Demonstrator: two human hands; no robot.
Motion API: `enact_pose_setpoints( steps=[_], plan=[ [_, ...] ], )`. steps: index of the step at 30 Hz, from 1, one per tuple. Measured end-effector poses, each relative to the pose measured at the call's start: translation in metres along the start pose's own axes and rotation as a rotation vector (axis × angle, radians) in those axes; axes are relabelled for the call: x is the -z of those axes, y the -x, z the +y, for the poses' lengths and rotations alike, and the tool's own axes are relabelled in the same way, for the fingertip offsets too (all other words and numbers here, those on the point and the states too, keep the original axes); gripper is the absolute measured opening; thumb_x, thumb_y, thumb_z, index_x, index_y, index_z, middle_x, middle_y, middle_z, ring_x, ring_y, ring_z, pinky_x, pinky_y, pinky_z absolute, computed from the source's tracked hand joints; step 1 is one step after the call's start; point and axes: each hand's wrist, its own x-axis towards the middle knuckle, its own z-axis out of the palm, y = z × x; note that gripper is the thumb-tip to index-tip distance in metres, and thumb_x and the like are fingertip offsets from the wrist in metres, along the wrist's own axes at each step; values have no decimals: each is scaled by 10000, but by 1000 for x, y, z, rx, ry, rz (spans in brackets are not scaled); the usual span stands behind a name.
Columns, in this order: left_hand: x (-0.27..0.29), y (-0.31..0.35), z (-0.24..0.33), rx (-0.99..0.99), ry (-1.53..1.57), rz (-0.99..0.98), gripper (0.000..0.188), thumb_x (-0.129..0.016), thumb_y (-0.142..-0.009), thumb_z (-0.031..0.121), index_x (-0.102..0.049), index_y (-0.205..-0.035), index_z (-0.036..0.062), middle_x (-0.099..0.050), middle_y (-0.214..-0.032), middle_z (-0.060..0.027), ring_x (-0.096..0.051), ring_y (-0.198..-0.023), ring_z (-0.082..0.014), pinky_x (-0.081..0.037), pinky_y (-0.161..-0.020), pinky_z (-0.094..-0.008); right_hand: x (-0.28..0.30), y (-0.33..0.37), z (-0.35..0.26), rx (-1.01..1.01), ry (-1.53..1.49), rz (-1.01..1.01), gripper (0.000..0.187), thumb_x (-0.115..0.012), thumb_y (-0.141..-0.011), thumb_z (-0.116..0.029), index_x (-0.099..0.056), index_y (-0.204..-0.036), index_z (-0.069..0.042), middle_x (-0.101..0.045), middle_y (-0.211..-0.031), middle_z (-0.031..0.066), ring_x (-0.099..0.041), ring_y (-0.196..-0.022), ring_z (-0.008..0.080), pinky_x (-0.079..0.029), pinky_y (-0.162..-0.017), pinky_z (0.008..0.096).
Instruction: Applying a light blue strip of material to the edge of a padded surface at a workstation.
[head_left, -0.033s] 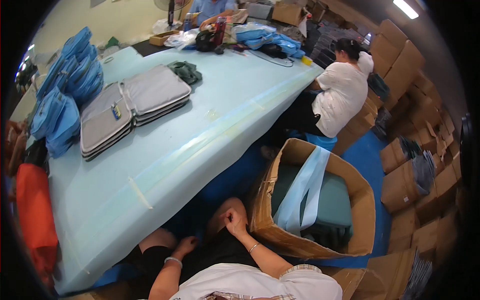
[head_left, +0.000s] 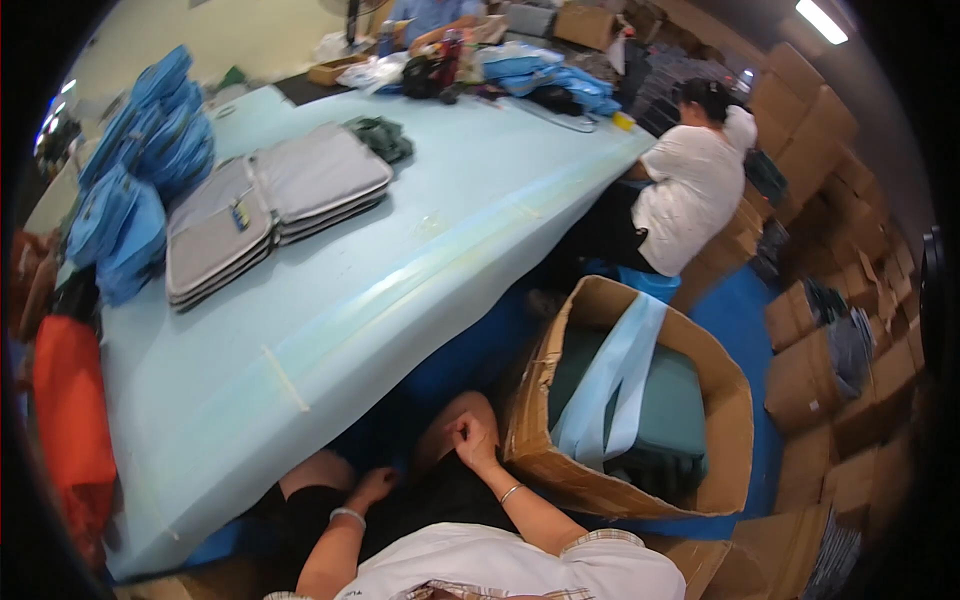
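Note:
My left hand [head_left: 376, 486] is low over my lap near the table edge, its fingers curled together. My right hand [head_left: 474, 441] is closed in a pinch above my right knee, palm side partly showing. Anything in either hand is too small to make out. To the right of my right hand stands an open cardboard box [head_left: 528, 440]. Inside it lies a dark green padded case [head_left: 672, 400], with a light blue strap [head_left: 600, 390] looped over the box's far edge and hanging down.
A pale blue covered table [head_left: 330, 300] bears stacked grey open cases [head_left: 320, 180], blue bags [head_left: 150, 150] and a dark green cloth piece [head_left: 382, 138]. A red bundle [head_left: 72, 420] hangs at left. A co-worker in white [head_left: 695, 190] sits beyond the box; cartons [head_left: 815, 370] pile up at right.
The whole view has shifted slightly, so the table's things appear a little higher and further right. Both hands stay nearly where they were, still curled.

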Motion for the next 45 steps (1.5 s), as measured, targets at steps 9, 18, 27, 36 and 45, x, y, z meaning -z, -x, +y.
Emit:
enact_pose_setpoints(
  steps=[9,18,27,36,45],
  plan=[
    [5,-12,23,-117,-21,24,281,-561,-886,247,-665,-1104,104,-675,-1060,-161,-646,-967,-334,-504,-834,-436,7,-11,15,-3,-216,53,135,-543,-865,52,-449,-842,-42,-655,-854,122,-640,-806,188,-530,-730,291],
    [3,3,21,-47,77,0,294,-580,-897,272,-663,-1135,123,-681,-1060,-137,-646,-978,-310,-498,-851,-413,-1,-3,13,13,-240,8,157,-531,-838,49,-408,-834,-48,-642,-839,141,-635,-815,225,-521,-755,314],
    [3,-17,21,-204,-13,97,235,-586,-862,207,-680,-1037,82,-684,-1017,-156,-657,-936,-317,-507,-815,-417,16,-9,1,1,-71,89,141,-594,-853,23,-470,-816,-34,-661,-814,110,-642,-801,187,-512,-749,302],
    [8,-1,16,-26,22,1,297,-590,-898,288,-673,-1109,96,-666,-1091,-172,-643,-1015,-325,-499,-864,-405,10,-3,-13,42,-56,84,188,-592,-822,54,-438,-820,-54,-703,-855,111,-644,-725,179,-485,-632,278],
    [5,-3,7,-34,-11,24,303,-582,-905,294,-672,-1123,105,-666,-1110,-161,-636,-1035,-323,-493,-890,-405,10,0,-12,31,-90,98,176,-569,-881,35,-419,-820,-35,-695,-871,153,-683,-783,190,-524,-684,271]
  ],
)
